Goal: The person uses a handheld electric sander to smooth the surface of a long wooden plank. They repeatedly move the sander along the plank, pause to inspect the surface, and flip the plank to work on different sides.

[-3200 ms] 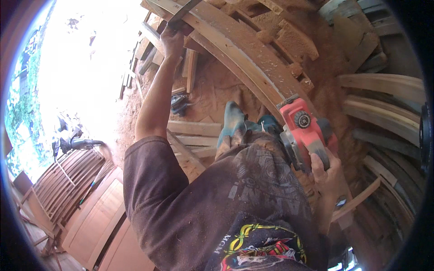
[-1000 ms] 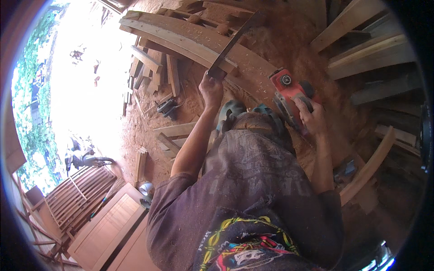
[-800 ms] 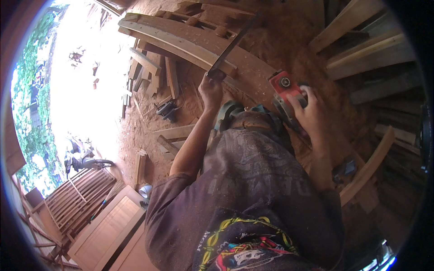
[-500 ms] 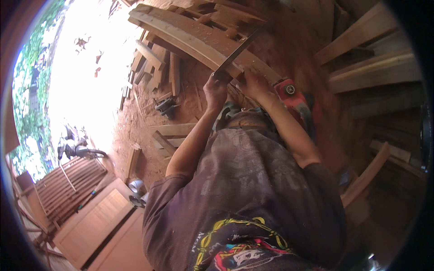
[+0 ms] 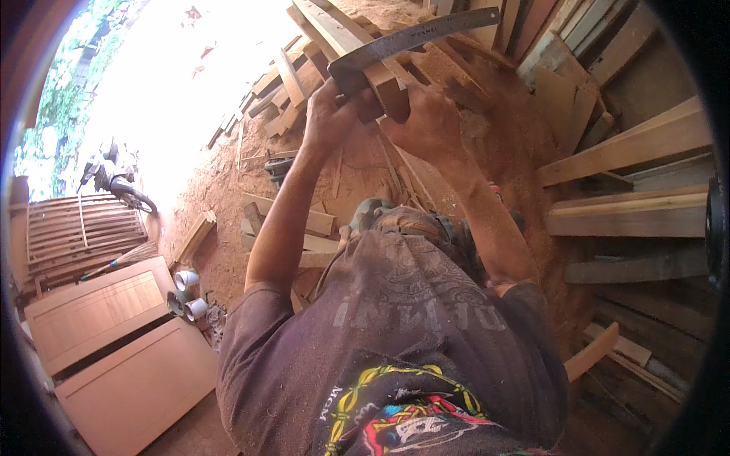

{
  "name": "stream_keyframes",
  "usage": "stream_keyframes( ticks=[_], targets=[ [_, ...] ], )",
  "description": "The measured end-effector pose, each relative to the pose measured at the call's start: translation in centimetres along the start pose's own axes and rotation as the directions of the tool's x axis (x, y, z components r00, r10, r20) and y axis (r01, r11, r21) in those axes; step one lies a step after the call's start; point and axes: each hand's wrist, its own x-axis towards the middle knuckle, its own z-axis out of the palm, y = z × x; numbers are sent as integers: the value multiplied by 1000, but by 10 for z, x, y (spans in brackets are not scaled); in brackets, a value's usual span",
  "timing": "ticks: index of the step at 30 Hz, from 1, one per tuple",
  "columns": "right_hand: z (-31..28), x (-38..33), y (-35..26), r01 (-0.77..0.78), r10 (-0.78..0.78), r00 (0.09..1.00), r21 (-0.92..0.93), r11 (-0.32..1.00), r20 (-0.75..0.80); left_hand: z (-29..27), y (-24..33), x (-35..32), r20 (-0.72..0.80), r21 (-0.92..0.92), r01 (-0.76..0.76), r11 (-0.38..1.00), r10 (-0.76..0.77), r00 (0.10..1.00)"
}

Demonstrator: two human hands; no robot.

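A try square [image 5: 426,33] with a long metal blade lies across the near end of a wooden beam [image 5: 388,85]. My left hand [image 5: 328,120] is closed around the square's stock, at the beam's left side. Its fingertips are partly hidden beneath the wood. My right hand [image 5: 426,125] grips the beam's near end from the right, with the thumb by the end face and the other fingers largely out of sight. The blade reaches out to the right, beyond the beam.
Offcuts [image 5: 293,80] are piled under and left of the beam. Long planks [image 5: 631,144] lean at the right. A dark power tool [image 5: 279,169] sits on the dusty ground. Panel doors [image 5: 106,311], a broom [image 5: 125,258] and a motorbike [image 5: 114,178] are at the left.
Both hands now appear higher in the view, with the beam end between them. The square's blade, formerly seen nearly edge-on, now shows its flat face. The red tool by my right forearm is mostly hidden.
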Motion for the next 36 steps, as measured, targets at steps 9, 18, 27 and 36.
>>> stream_keyframes(
  ticks=[9,18,27,36],
  targets=[
    [-15,21,-28,44,-41,997,-49,998,64,-20,44,1,5,50,23,998,-23,1000],
    [-20,-7,-25,115,-118,991,-46,992,-60,-27,13,21,-27,-58,23,998,-24,999],
    [-104,-88,-59,79,-80,996,34,996,33,-84,-125,146,-26,117,32,993,-29,999],
    [-111,-73,-65,88,-90,996,74,993,27,-80,-126,141,-9,-7,93,996,-93,996]
  ],
)
